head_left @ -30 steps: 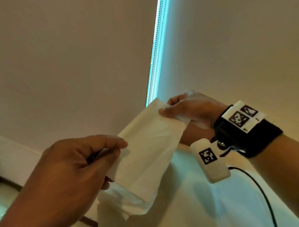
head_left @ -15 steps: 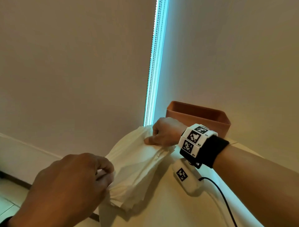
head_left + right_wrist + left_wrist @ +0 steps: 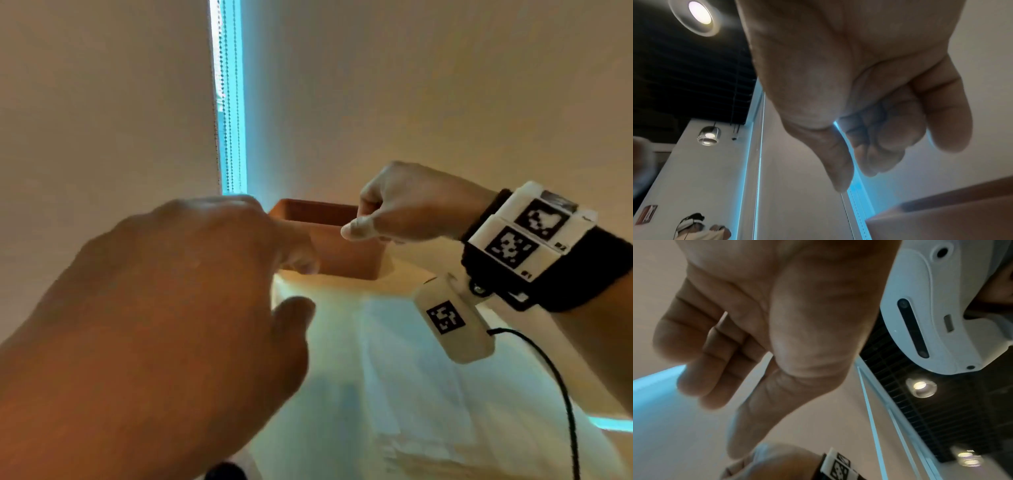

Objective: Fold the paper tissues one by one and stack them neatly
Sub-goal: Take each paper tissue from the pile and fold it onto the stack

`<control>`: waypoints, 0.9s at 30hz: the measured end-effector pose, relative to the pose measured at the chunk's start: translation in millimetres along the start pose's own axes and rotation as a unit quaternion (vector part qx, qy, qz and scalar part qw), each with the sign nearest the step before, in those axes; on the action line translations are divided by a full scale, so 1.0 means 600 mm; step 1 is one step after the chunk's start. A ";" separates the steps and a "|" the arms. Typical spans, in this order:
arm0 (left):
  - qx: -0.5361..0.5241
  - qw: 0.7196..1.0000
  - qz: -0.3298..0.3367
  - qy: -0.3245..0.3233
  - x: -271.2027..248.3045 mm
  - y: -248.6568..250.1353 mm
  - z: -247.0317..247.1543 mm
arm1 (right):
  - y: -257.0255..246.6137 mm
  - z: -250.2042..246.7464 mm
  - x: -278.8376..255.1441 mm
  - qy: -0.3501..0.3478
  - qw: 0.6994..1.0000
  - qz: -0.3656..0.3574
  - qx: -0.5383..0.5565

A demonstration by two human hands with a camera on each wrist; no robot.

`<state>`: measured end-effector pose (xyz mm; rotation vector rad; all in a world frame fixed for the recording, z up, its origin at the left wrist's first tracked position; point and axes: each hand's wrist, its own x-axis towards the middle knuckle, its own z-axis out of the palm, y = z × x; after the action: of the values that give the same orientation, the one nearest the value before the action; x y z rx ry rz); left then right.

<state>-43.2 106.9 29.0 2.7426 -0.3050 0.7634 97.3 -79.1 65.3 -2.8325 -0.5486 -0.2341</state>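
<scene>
At twelve o'clock from me, past both wrists, the brown box (image 3: 342, 246) sits on the white table (image 3: 342, 394). My left hand (image 3: 154, 335) hangs close to the head camera, fingers loosely curled around nothing. My right hand (image 3: 404, 205) hovers at two o'clock, over the box's right end, fingers (image 3: 885, 146) bent inward, thumb out, also empty. Only the left wrist view shows my white headset (image 3: 931, 313); only the right wrist view shows the ceiling lamps (image 3: 698, 14). Half a second ago both hands pinched the tissue; now neither grips it, and I cannot make out where it lies on the pale, blurred tabletop.
</scene>
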 end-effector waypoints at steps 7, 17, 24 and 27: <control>0.074 0.944 0.178 -0.268 0.059 0.107 0.110 | 0.091 -0.015 -0.181 -0.100 0.995 0.020 -0.005; 0.139 0.837 0.241 -0.471 0.102 0.169 0.173 | 0.106 0.079 -0.247 -0.195 0.973 -0.052 -0.111; 0.120 0.837 0.265 -0.463 0.109 0.158 0.185 | 0.106 0.074 -0.241 -0.200 0.974 -0.044 -0.092; 0.089 0.849 0.254 -0.455 0.112 0.146 0.185 | 0.108 0.070 -0.238 -0.205 0.977 -0.013 -0.062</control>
<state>41.4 -19.2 -8.7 3.0205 -1.2264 -0.5403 -3.7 -175.5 -17.3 -3.0084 -0.6730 0.3321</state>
